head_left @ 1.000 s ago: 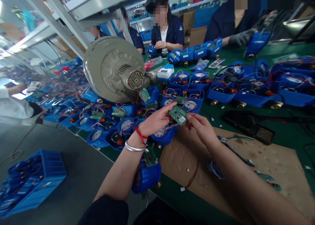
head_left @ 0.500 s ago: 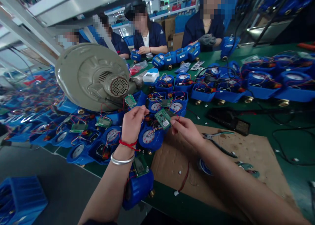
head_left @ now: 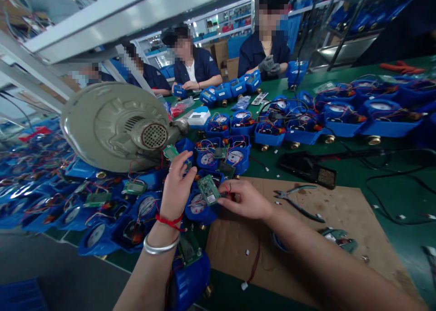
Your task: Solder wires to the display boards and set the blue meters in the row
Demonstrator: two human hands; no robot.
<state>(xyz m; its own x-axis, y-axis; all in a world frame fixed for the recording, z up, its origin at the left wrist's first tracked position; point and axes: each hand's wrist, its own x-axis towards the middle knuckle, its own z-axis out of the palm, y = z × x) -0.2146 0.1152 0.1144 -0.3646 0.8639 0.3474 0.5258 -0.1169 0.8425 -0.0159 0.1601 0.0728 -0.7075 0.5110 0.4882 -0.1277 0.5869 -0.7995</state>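
Note:
My right hand (head_left: 245, 200) is closed on the lower right edge of a green circuit board (head_left: 207, 189), with thumb and forefinger at its side. Small components and a white label show on the board's face. Under it sits a blue water meter (head_left: 195, 205) with a white dial and thin wires. Just left of the board, my left hand (head_left: 177, 186) is raised with fingers apart and thumb spread, holding nothing that I can see. Another green board (head_left: 170, 152) lies right behind its fingertips; whether they touch is unclear.
A big grey-green fan (head_left: 112, 125) stands at the left among many blue meters. Cutting pliers (head_left: 299, 202) and a wire lead (head_left: 254, 268) lie on cardboard (head_left: 235, 243). A soldering iron stand (head_left: 308, 170) is at the right. Several co-workers sit across the bench.
My left hand has gone from pinched fingers to spread ones. The board in my right hand has shifted slightly left and down in view, while the whole view has turned a little.

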